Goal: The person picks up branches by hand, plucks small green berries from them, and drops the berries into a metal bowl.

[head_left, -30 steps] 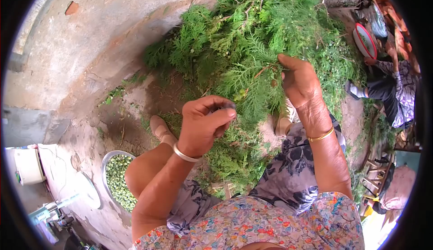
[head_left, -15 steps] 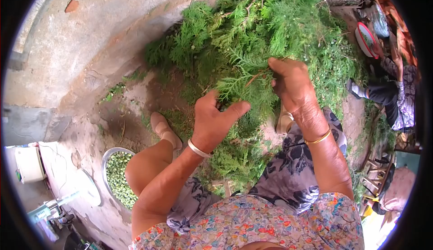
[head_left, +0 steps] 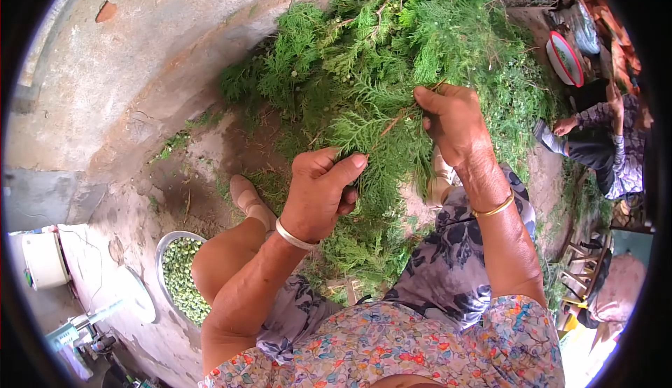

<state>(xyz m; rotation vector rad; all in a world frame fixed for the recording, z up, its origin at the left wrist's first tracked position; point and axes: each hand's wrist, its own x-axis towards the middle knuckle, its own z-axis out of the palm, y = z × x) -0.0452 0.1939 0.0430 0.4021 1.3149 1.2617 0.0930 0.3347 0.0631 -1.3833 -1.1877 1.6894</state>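
Note:
A leafy evergreen sprig with a thin brown stem stretches between my hands, above a heap of cut branches. My right hand is closed around its stem end, and fronds hang below the fingers. At the sprig's left edge, my left hand has its thumb and curled fingers closed on the foliage; whatever small part lies under the thumb is hidden. Beside my left knee sits a metal basin filled with small green cones.
The branch heap spreads ahead, against a concrete wall. On the right another person sits near a red-rimmed white basin. A wooden stool stands at lower right. A white fan is at lower left.
My left thumb and fingers, spread apart before, have closed at the sprig's edge, and that hand is slightly lower and further left. My right hand keeps its hold. The other person's hand has lowered.

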